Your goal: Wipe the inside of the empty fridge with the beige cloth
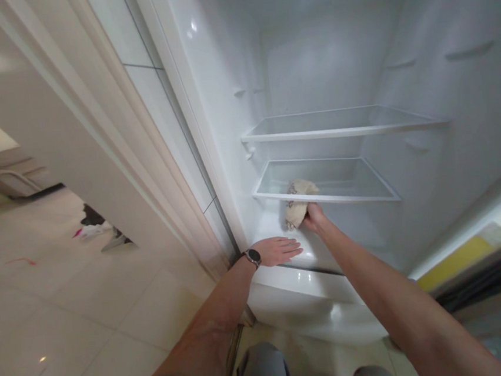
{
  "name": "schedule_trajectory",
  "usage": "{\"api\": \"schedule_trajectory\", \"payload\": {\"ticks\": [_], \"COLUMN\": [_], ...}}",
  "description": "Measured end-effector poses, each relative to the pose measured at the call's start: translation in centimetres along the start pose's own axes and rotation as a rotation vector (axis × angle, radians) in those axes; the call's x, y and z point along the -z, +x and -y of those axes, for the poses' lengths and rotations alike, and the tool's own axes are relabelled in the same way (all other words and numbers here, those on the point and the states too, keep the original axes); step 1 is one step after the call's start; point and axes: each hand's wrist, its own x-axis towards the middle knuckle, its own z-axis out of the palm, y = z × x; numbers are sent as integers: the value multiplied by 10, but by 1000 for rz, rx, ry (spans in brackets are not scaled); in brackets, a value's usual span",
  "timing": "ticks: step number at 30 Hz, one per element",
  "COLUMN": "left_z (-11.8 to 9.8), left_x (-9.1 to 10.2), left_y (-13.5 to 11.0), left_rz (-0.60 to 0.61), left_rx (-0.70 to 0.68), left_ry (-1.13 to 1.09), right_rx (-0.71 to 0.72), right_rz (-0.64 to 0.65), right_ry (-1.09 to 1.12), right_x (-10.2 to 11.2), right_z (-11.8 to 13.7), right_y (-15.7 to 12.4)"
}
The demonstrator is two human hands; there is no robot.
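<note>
L hand point(278, 250) w/ watch point(253, 257) on wrist: flat, fingers straight, nothing held, nr fridge front lip point(304, 286); can't tell if touching. R hand point(314, 216) curled on beige cloth point(296, 214), under lower shelf point(353, 196), shelf's front edge just above hand. Gap betw. that & upper shelf point(347, 132) narrow; taller room above.

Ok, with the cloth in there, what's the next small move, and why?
I'd probably draw the beige cloth slightly downward before wiping on: the right hand grips it beneath the lower shelf, whose front edge crosses before it, so lifting might bump. The left hand is open and holds nothing.
</note>
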Motion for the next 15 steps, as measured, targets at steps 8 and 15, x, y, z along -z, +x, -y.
{"api": "schedule_trajectory", "payload": {"ticks": [8,15], "left_z": [2,0], "left_x": [1,16], "left_y": [2,4], "left_rz": [-56,-77], "left_rx": [-89,-95], "left_ry": [104,138], "right_rx": [-216,-293], "right_rz": [77,-104], "right_ry": [1335,1625], "right_x": [-68,-74], "right_z": [51,34], "right_y": [12,93]}}
